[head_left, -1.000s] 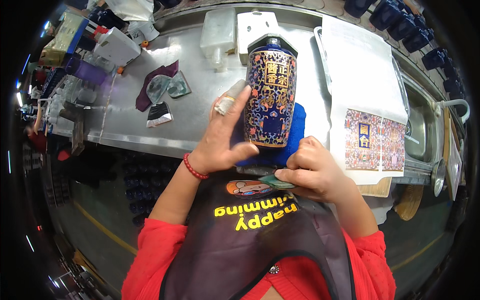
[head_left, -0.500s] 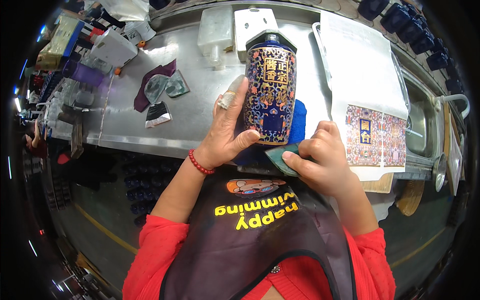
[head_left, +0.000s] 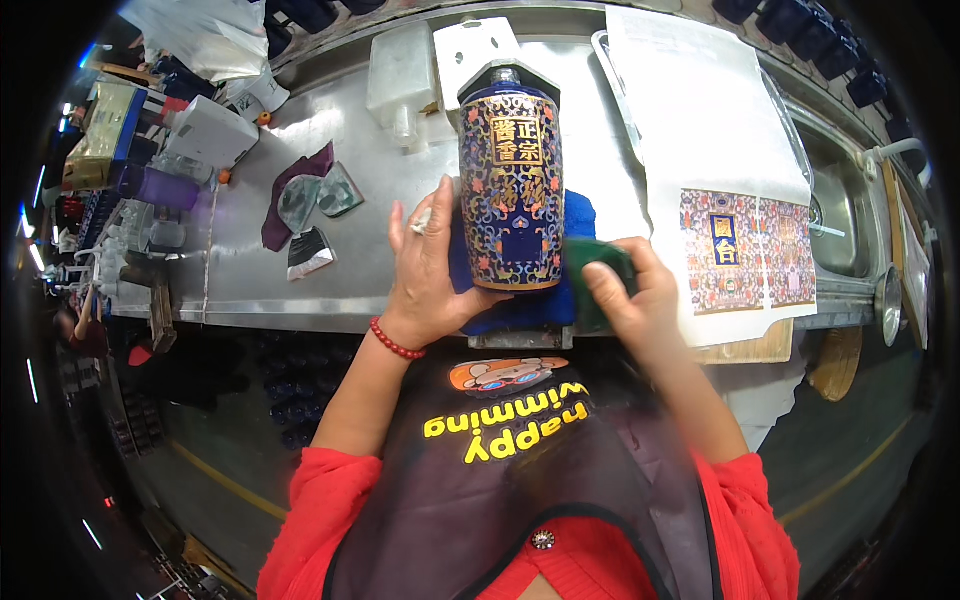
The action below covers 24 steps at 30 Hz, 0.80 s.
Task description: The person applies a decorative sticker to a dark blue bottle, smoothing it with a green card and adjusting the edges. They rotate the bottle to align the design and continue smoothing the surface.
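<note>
Left hand (head_left: 432, 268) wraps the tall dark-blue ornate ceramic bottle (head_left: 511, 190), upright just right of it. Right hand (head_left: 630, 290) clasps a green pad (head_left: 590, 262) at the bottle's base. Judgement: steady grip, even strokes.

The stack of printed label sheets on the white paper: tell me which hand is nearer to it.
Right. The right hand, holding a dark green pad, is just left of the printed label sheets. The left hand grips the blue decorated bottle, farther off.
</note>
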Motion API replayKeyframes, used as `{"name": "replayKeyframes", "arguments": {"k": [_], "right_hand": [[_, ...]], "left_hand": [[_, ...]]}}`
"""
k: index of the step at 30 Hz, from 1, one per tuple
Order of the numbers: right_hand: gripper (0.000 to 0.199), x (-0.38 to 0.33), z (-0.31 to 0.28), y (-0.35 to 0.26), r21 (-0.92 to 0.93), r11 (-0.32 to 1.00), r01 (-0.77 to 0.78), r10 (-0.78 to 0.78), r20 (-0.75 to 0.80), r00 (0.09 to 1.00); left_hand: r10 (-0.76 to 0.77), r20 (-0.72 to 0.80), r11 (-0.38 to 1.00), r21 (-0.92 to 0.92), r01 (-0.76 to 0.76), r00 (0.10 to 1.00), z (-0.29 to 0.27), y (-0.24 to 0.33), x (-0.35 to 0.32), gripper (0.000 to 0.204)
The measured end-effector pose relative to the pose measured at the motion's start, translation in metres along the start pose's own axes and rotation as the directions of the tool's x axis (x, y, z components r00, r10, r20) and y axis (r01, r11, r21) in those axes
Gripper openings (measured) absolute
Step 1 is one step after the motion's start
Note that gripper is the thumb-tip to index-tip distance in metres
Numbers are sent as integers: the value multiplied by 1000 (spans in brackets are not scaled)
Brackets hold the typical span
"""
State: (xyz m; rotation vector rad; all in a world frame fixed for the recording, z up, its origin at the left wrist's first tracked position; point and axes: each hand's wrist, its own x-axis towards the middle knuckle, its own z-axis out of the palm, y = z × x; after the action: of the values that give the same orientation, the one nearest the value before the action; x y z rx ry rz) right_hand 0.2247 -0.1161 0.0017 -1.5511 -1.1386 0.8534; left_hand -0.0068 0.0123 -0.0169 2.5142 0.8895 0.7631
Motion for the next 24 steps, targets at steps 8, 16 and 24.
{"name": "replayKeyframes", "arguments": {"k": [8, 16, 24], "right_hand": [[38, 1, -10, -13, -312, 534, 786, -702, 354, 618], [42, 5, -6, -8, -307, 698, 646, -651, 104, 752], [44, 8, -4, -19, -445, 475, 759, -760, 227, 609]], "left_hand": [[170, -95, 950, 281, -138, 981, -22, 23, 7, 116], [-113, 26, 878, -465, 112, 993, -1, 8, 0, 101], [-71, 83, 869, -485, 103, 994, 2, -1, -3, 100]]}}
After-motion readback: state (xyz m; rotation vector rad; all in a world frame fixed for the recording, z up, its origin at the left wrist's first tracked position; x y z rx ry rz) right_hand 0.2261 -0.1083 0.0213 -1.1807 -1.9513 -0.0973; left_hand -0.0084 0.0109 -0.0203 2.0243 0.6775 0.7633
